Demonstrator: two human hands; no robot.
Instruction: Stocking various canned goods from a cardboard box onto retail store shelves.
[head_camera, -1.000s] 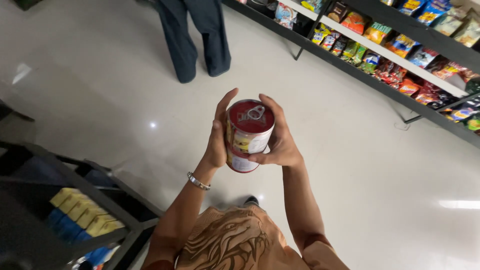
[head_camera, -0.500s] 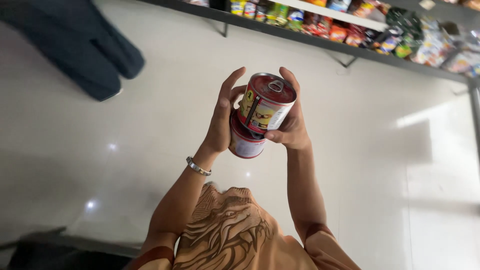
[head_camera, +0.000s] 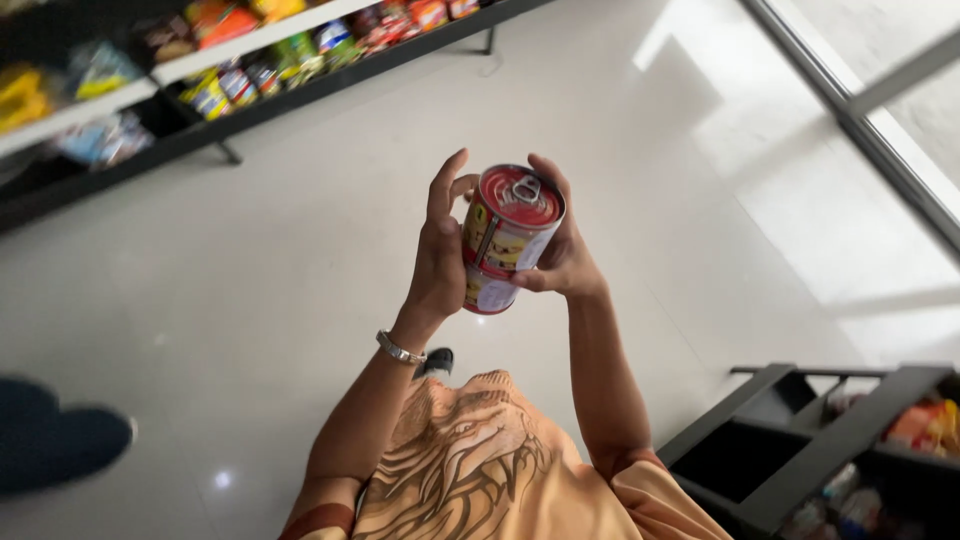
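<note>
Two stacked red cans (head_camera: 505, 237) with a pull-tab lid on top are held upright in front of my chest, above the shop floor. My left hand (head_camera: 437, 250) presses against their left side, fingers stretched upward, a metal bracelet on that wrist. My right hand (head_camera: 563, 255) wraps the right side, thumb under the upper can and fingers curled behind it. The lower can is mostly hidden by the upper one and my palms.
A low black shelf (head_camera: 230, 100) of colourful snack packets runs along the top left. Another black rack (head_camera: 830, 440) with goods stands at the bottom right. Another person's dark trouser leg (head_camera: 55, 440) shows at the left edge. A glass front (head_camera: 880, 110) lies at the top right.
My view has swung round: the snack shelf went from top right to top left, the other person from top to bottom left. The cans stay gripped between both hands.
</note>
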